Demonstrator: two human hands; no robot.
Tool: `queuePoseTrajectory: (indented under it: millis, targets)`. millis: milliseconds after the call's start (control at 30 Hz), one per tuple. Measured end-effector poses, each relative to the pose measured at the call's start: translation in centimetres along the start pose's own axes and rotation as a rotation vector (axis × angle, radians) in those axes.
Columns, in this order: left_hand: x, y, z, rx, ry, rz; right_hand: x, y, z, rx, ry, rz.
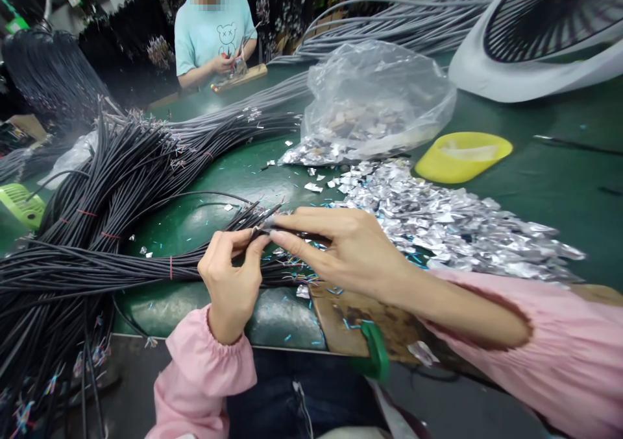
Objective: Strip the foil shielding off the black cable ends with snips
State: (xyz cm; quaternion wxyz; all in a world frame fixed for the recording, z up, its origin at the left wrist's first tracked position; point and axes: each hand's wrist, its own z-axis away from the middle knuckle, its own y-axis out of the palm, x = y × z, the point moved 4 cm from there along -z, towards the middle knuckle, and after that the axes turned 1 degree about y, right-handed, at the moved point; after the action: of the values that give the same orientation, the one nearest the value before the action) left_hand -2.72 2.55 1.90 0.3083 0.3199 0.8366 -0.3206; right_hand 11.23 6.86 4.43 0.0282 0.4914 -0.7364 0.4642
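My left hand (231,280) pinches a black cable (254,230) near its end between thumb and forefinger. Right at that spot, the fingertips of my right hand (335,244) are pressed together on the cable's tip, where something small and greyish shows. A dark strip also runs under the right forefinger; I cannot make out what it is. Beneath and left of both hands lies a bundle of black cables (121,270) tied with red bands, its stripped ends showing thin coloured wires (304,272).
Foil scraps (452,231) form a pile at right, by a clear plastic bag (374,95) and a yellow dish (462,157). A fan (516,76) stands far right. A green handle (374,351) hangs at the wooden board (350,316). Across the table works another person (214,37).
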Motion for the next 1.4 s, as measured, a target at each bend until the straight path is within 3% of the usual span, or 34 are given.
queuePoseTrajectory:
  millis: [333, 500, 600, 767, 900, 1200, 1400]
  targets:
    - [-0.5, 0.0, -0.1, -0.033, 0.102, -0.111, 0.0, 0.0, 0.1, 0.002, 0.021, -0.012]
    - [-0.7, -0.1, -0.3, 0.029, 0.133, -0.086, 0.1, -0.1, 0.3, -0.067, 0.003, 0.082]
    - [-0.6, -0.2, -0.7, 0.158, 0.053, 0.015, 0.3, -0.2, 0.3, -0.05, -0.032, 0.053]
    - [-0.1, -0.2, -1.4, 0.414, -0.173, 0.385, 0.2, -0.9, -0.3, -0.023, -0.054, -0.118]
    - [0.1, 0.1, -1.2, 0.593, -0.327, 0.528, 0.7, -0.9, -0.8, 0.009, -0.212, -0.289]
    - [0.1, 0.5, -0.9, 0.721, -0.476, 0.671, 0.6, -0.6, -0.7, -0.005, -0.385, -0.379]
    - [0.0, 0.7, -1.0, 0.681, -0.471, 0.638, 0.6, -0.4, -0.6, -0.039, -0.323, -0.286]
